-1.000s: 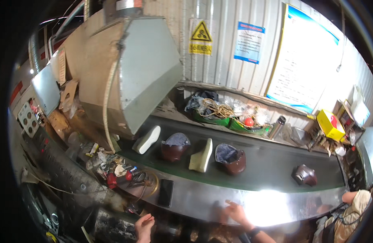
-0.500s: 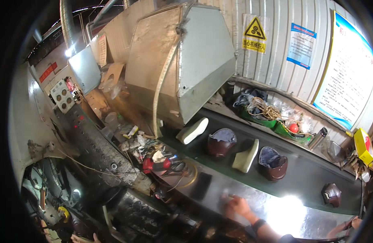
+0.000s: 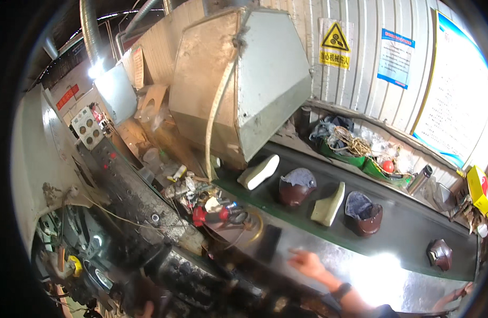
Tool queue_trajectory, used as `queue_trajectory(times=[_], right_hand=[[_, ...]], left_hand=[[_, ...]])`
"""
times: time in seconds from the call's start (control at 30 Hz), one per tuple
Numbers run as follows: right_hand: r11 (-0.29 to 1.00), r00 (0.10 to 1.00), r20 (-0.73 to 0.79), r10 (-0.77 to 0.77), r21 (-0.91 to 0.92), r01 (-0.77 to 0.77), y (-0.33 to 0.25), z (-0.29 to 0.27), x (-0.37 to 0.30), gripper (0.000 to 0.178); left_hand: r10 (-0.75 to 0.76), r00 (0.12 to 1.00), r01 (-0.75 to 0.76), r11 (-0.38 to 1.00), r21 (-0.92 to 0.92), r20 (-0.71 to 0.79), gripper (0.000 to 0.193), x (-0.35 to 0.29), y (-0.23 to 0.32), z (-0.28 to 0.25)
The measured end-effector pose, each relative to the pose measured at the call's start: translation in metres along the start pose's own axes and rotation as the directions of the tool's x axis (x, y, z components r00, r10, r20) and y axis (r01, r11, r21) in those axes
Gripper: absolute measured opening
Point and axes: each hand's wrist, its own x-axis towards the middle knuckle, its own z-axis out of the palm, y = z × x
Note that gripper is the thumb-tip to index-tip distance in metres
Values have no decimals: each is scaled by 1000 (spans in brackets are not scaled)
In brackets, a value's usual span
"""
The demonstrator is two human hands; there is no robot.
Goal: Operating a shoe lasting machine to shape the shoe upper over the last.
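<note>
Above the bare metal ledge [image 3: 329,249] in front of the belt is my right hand [image 3: 307,264]. Its index finger reaches out, the other fingers curl loosely, and I see nothing in it. A dark band circles that wrist. At the bottom edge, my left hand [image 3: 146,310] shows only in part, blurred, beside a dark brown shape I cannot make out. On the dark conveyor belt [image 3: 397,228] lie two cream soles [image 3: 259,172] and two brown shoe uppers with grey lining [image 3: 297,188], alternating. A smaller brown upper [image 3: 440,254] lies farther right.
A large metal hood [image 3: 276,85] covers the belt's left end. Tools and scraps with a red-handled tool [image 3: 209,216] clutter the ledge's left. Green trays [image 3: 350,158] of rope and plastic stand behind the belt. Machinery [image 3: 69,254] fills the lower left. Part of another hand shows at the right edge.
My right hand has shifted slightly left and up, its index finger now more outstretched. My left hand and the brown shape beside it have moved right. The view has turned slightly.
</note>
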Motion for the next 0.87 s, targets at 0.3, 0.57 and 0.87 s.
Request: queue_trajectory(times=[0.3, 0.57, 0.87], right_hand=[[381, 930, 203, -307, 922, -76, -106, -19, -12, 101], [460, 956, 39, -289, 882, 103, -103, -66, -78, 94], [557, 906, -418, 66, 769, 314, -61, -85, -128, 77]], left_hand=[[102, 667, -158, 987, 5, 738, 84, 18, -97, 84], [-414, 183, 734, 661, 156, 892, 51, 31, -140, 179], [-529, -126, 471, 713, 520, 839, 44, -38, -187, 254]])
